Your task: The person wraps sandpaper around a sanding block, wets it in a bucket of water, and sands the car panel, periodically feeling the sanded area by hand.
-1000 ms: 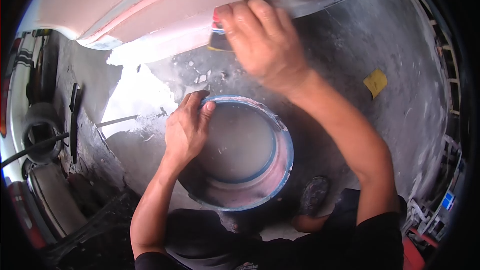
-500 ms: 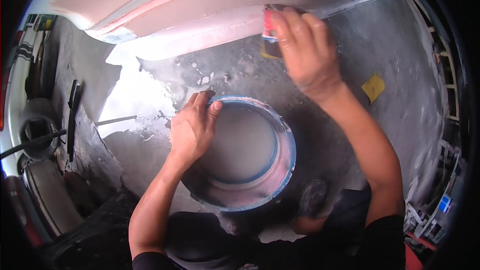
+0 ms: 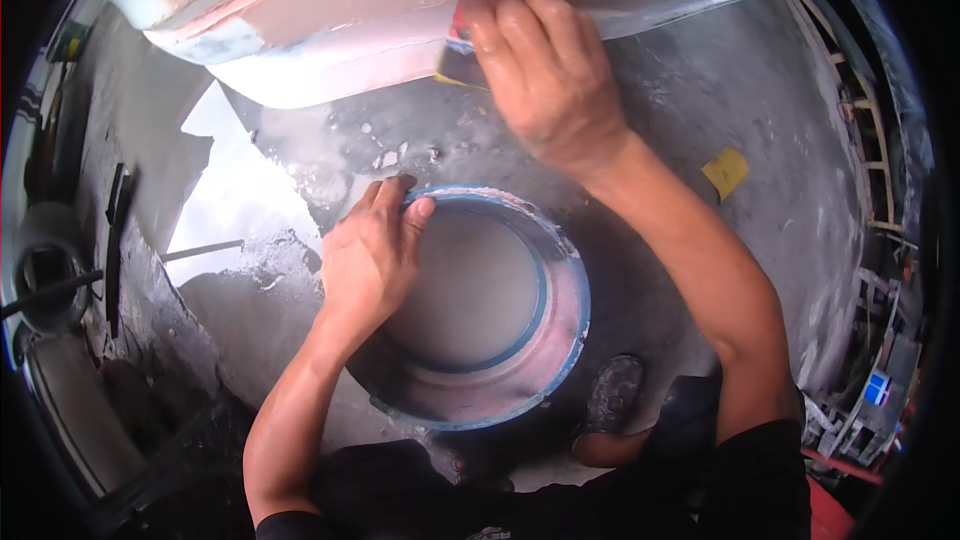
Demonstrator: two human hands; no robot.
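My right hand [image 3: 553, 80] is closed around a sanding block [image 3: 465, 62] with red, blue and dark sides and a yellow edge. The block is against the lower part of a curved car body panel [image 3: 380, 30], which has grey, white and pink patches. My fingers hide most of the block. My left hand [image 3: 372, 250] grips the far left rim of a round blue tub [image 3: 570, 325], thumb on the inner side. Cloudy greyish water [image 3: 470, 290] stands in the tub, whose wall is smeared with pinkish residue.
A yellow piece [image 3: 726, 173] lies on the wet concrete floor to the right. My shoe [image 3: 612, 390] is beside the tub. At left are a tyre [image 3: 50, 265] and a dark bar [image 3: 117, 250]. Racks with assorted parts [image 3: 875, 390] line the right edge.
My right hand has moved left along the lower panel with the sanding block. My left hand keeps its hold on the tub rim. The whole view has shifted slightly.
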